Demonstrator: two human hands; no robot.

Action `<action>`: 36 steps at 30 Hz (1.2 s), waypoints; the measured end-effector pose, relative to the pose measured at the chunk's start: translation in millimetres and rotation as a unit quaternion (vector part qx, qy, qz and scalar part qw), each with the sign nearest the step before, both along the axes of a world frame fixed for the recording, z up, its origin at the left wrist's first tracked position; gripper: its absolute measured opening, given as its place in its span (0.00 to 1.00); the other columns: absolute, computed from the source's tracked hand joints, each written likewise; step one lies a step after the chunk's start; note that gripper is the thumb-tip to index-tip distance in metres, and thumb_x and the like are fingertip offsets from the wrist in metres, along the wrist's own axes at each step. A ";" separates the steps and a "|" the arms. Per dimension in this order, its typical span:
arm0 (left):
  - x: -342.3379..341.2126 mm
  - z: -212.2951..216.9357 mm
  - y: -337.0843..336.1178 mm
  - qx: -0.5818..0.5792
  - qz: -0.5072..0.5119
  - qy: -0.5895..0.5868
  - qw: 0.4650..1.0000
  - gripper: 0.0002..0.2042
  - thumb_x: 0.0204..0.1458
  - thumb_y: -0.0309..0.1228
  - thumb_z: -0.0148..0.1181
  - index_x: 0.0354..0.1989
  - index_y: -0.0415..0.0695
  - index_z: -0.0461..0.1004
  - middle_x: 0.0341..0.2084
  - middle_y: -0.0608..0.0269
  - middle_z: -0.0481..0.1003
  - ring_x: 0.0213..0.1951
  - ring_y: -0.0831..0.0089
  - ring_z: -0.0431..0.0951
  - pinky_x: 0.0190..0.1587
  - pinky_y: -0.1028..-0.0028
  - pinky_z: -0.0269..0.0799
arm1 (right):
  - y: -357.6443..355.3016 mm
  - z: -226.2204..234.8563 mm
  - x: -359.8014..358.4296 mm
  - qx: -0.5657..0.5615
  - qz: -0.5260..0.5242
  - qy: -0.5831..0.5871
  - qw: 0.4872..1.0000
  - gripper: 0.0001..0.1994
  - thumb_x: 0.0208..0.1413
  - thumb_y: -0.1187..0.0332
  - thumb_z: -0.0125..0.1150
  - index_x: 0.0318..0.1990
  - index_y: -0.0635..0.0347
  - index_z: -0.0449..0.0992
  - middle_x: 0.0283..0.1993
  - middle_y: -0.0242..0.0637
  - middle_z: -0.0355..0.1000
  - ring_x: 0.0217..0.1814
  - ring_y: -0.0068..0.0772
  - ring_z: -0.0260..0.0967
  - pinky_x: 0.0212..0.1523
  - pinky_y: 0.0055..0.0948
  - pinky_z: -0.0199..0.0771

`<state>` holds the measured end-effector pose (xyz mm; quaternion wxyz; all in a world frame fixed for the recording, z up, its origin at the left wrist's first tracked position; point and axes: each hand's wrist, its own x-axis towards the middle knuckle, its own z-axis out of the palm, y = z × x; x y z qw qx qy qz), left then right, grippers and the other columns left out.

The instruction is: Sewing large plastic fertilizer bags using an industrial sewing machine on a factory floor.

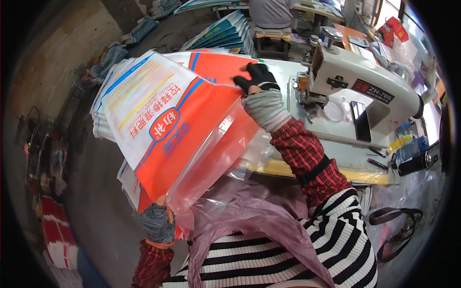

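A printed orange-and-white woven sack [192,125] slants across the middle, lying over a fanned stack of similar sacks [103,113]. Along its near edge a clear plastic liner [216,153] sticks out. My left hand [157,223], in a grey knitted glove, is closed on the sack's lower corner; part of its fingers is hidden. At the sack's far right corner is my right hand [259,79], in a black fingerless glove, its bent fingers and thumb around the edge. Beneath that hand lies another orange sack [225,67] on the table.
A white industrial sewing machine [360,81] stands at right, a phone [360,120] on its bed. A black flask [415,164] and a marker [377,164] lie near the table's right end. Teal sacks [223,33] are piled beyond, near a seated person [271,13].
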<state>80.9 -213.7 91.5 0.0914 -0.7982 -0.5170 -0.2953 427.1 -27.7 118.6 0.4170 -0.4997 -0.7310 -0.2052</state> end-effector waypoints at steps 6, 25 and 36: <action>-17.7 61.2 -1.9 -0.021 0.138 0.078 0.987 0.10 0.51 0.27 0.48 0.41 0.44 0.71 0.28 0.56 0.72 0.26 0.68 0.73 0.27 0.73 0.68 | -16.3 -9.4 -32.0 -0.132 0.092 -0.079 0.984 0.08 0.43 0.70 0.50 0.32 0.55 0.74 0.27 0.38 0.71 0.36 0.41 0.68 0.34 0.36 0.69; -135.3 -20.7 30.7 -0.251 0.120 -0.227 0.933 0.12 0.50 0.35 0.50 0.36 0.39 0.72 0.31 0.56 0.74 0.32 0.70 0.74 0.34 0.70 0.69 | -95.5 -62.6 -47.2 -0.212 0.193 -0.073 0.955 0.21 0.32 0.78 0.56 0.41 0.63 0.70 0.37 0.48 0.69 0.41 0.49 0.66 0.40 0.40 0.69; -122.2 18.9 30.2 0.072 0.197 -0.286 0.935 0.17 0.56 0.38 0.45 0.38 0.35 0.72 0.29 0.61 0.73 0.31 0.72 0.73 0.37 0.72 0.67 | -108.1 -51.9 -36.4 -0.281 0.166 -0.044 0.944 0.23 0.28 0.76 0.59 0.42 0.61 0.72 0.41 0.48 0.69 0.45 0.50 0.65 0.45 0.40 0.68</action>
